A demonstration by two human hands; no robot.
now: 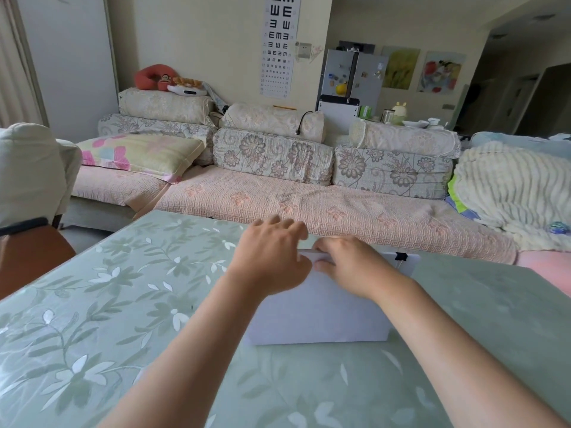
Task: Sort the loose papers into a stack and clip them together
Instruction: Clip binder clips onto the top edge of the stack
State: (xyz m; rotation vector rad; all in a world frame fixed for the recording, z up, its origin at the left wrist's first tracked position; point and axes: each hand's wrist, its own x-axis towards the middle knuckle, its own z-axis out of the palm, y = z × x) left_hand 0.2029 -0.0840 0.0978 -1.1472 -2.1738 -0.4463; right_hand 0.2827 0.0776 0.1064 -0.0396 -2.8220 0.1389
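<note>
A stack of white papers (321,316) lies on the green floral table (123,304). A black binder clip (400,257) sits on the stack's far edge near its right corner. My right hand (352,267) pinches the far edge of the papers, thumb under and fingers over, lifting it slightly. My left hand (272,254) hovers over the far left corner of the stack with its fingers spread and slightly curved, holding nothing that I can see. The stack's far left corner is hidden behind my left hand.
A sofa (278,196) with floral cushions runs along the table's far edge. A brown chair (27,251) stands at the left. A white ribbed blanket (509,193) is heaped on the right.
</note>
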